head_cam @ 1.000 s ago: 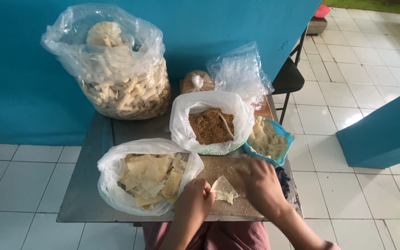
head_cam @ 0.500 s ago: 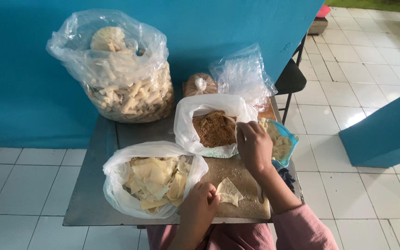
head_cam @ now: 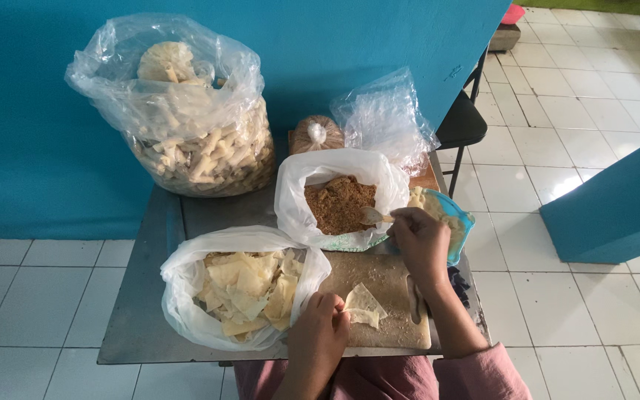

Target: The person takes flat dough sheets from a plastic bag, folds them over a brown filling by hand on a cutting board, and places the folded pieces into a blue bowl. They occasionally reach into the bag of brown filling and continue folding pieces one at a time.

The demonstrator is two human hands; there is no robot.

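Note:
My left hand (head_cam: 318,332) pinches a pale dough wrapper (head_cam: 364,305) flat against the wooden cutting board (head_cam: 390,278) at the table's near edge. My right hand (head_cam: 420,241) grips a spoon (head_cam: 374,215) whose bowl dips into the brown crumbly filling (head_cam: 338,202) inside a white plastic bag (head_cam: 301,185). A second white bag of stacked pale wrappers (head_cam: 250,289) sits just left of my left hand.
A big clear bag of rolled snacks (head_cam: 187,126) stands at the back left of the grey table (head_cam: 146,311). A blue bowl (head_cam: 461,222) with pale paste lies behind my right hand. A tied brown packet (head_cam: 318,135), crumpled clear bags (head_cam: 387,115) and a black chair (head_cam: 461,122) stand behind.
My right hand has left the cutting board, moved up to the filling bag and taken hold of the spoon. My left hand stays on the wrapper.

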